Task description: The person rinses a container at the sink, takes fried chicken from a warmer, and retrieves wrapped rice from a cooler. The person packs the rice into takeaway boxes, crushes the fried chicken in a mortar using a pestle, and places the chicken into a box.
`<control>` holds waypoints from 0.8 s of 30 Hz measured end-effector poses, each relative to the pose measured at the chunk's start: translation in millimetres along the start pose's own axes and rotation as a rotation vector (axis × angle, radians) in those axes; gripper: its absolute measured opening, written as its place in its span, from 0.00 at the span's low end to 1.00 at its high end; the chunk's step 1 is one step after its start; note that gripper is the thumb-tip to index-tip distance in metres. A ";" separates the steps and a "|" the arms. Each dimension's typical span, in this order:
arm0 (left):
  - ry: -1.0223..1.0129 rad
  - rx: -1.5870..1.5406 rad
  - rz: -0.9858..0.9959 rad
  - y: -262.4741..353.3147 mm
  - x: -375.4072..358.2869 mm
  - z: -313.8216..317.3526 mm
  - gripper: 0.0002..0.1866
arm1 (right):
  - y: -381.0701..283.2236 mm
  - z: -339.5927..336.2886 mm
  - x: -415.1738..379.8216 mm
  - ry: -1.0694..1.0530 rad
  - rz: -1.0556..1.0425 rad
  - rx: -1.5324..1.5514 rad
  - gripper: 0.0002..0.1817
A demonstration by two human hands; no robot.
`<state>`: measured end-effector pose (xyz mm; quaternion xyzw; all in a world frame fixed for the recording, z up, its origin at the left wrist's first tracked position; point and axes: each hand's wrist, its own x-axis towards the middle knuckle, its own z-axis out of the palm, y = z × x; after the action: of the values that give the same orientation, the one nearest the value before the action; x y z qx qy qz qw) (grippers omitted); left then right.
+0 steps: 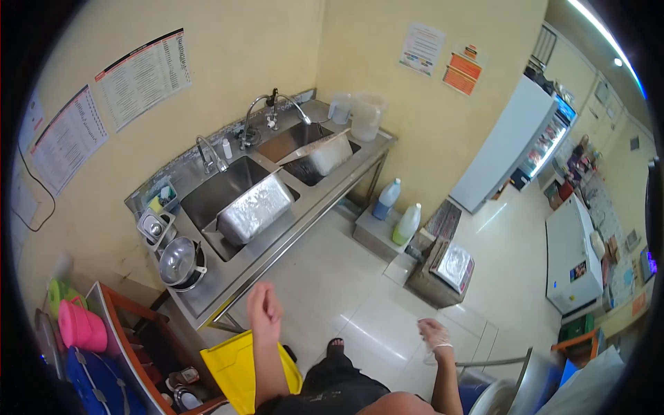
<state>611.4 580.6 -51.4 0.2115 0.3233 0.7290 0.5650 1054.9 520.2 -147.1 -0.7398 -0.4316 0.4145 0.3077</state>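
Observation:
My left hand (pixel 265 306) is bare and raised in front of the sink counter, above the floor. Its fingers are curled together and nothing shows in them. Over on the right, my right hand (pixel 434 335) wears a clear plastic glove that hangs loose at the wrist. Its fingers are loosely bent, and I see no object in them. Nearest to the left hand are the counter's front edge, a strainer (pixel 178 259) resting on stacked pans, and a yellow bin (pixel 238 370) below. A large metal pan (pixel 254 207) leans tilted in the near sink basin (pixel 200 197).
A whitish container (pixel 330 153) leans in the far basin. Clear jugs (pixel 368 116) stand at the counter's end. Bottles of blue (pixel 388 199) and green liquid (pixel 407 225) sit on a low step. A foil-topped box (pixel 443 277) is on the floor. A metal rail (pixel 492 362) stands right.

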 end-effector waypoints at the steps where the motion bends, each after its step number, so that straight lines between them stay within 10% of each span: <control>1: -0.039 -0.009 0.006 -6.9 25.2 24.2 0.13 | -9.5 -19.5 18.9 0.052 0.085 0.109 0.17; 9: -0.275 0.092 -0.046 -67.1 201.3 158.5 0.15 | -100.6 -112.7 222.7 0.268 -0.010 0.298 0.16; 15: -0.034 0.068 -0.046 -149.0 312.2 156.2 0.14 | -169.4 -97.2 448.3 0.082 -0.165 0.146 0.18; 24: 0.342 -0.002 0.239 -152.6 431.3 185.9 0.13 | -558.9 122.2 682.3 -0.298 -0.802 -0.545 0.23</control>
<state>724.2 1061.4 -54.0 0.1208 0.3862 0.8165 0.4117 926.9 1386.7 13.0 -0.5020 -0.8134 0.2371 0.1736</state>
